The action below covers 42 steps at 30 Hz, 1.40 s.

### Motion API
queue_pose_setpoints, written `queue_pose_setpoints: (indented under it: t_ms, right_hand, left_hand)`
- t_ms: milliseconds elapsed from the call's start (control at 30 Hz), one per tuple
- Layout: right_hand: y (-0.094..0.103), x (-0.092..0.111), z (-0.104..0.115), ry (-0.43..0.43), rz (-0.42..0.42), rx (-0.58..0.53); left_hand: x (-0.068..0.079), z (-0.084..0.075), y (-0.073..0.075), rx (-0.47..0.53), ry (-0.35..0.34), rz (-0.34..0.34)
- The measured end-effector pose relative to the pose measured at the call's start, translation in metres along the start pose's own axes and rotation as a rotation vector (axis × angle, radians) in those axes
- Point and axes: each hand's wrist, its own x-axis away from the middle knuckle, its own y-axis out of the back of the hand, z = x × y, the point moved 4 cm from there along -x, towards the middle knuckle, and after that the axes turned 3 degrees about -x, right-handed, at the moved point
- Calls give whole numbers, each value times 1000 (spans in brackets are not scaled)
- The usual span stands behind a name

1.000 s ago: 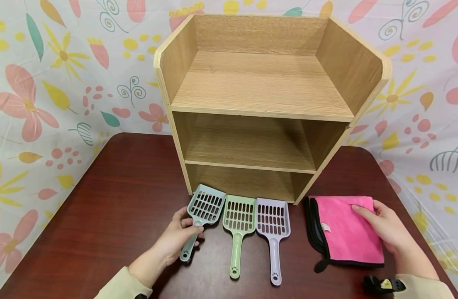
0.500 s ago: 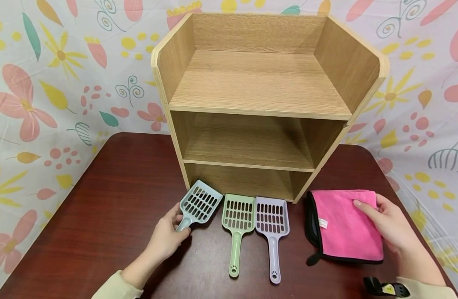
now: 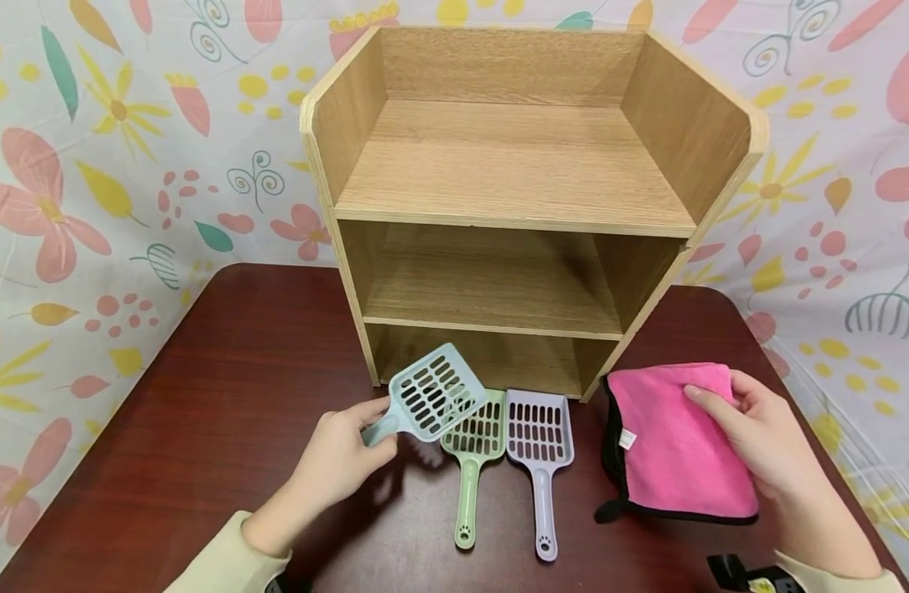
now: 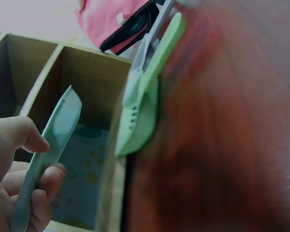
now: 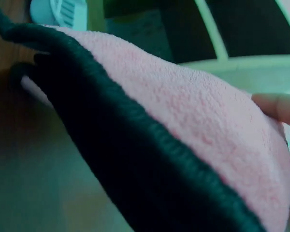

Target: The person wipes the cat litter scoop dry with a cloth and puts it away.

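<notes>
My left hand (image 3: pixel 339 457) grips a light blue litter scoop (image 3: pixel 403 408) by its handle. The scoop is raised and tilted, its slotted head overlapping the green litter scoop (image 3: pixel 468 468) in the head view. In the left wrist view, thumb and fingers close round the blue handle (image 4: pixel 26 198). The green scoop lies on the table beside a lilac litter scoop (image 3: pixel 541 478), handles toward me. On the right, my right hand (image 3: pixel 766 436) pinches the upper right corner of a folded pink towel (image 3: pixel 677 445) with black edging. Its near edge hangs close over the table.
A wooden shelf unit (image 3: pixel 514 218) with bare boards stands at the back of the dark red table (image 3: pixel 232 428). Its lower front edge is right behind the scoop heads. A flower-patterned cloth (image 3: pixel 151 148) hangs behind the table and along both sides.
My left hand has lifted the blue scoop from the table and swung its head right, over the green one. My right hand has raised the towel's far edge slightly and shifted it left.
</notes>
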Motion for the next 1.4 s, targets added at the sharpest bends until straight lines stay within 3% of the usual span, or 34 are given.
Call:
queue_pose_setpoints:
  t_ms: [233, 433, 533, 667, 767, 933, 1067, 1267, 1400]
  right_hand:
    - [-24, 6, 25, 64, -90, 383]
    - [-53, 8, 42, 218, -195, 637]
    - [-68, 11, 47, 281, -244, 700]
    - [-87, 18, 52, 327, -278, 696]
    - [-99, 25, 54, 373, -299, 672]
    - [-115, 37, 51, 514, -336, 613]
    - [-124, 40, 47, 591, -281, 558]
    - [-122, 35, 39, 523, -125, 437]
    - [-117, 28, 35, 445, -93, 283]
  left_hand:
    - [-13, -25, 1, -145, -248, -26]
    - [-25, -46, -10, -136, -477, -12]
    - [-33, -55, -22, -148, -554, 42]
    - [-41, -61, -38, -175, -582, 127]
    - [-44, -62, -45, -165, -605, 141]
    - [-46, -64, -49, -107, -667, 86]
    - [-48, -65, -48, -36, -703, 21]
    - [-51, -63, -48, 35, -695, -24]
    - [-50, -62, -44, 88, -688, -61]
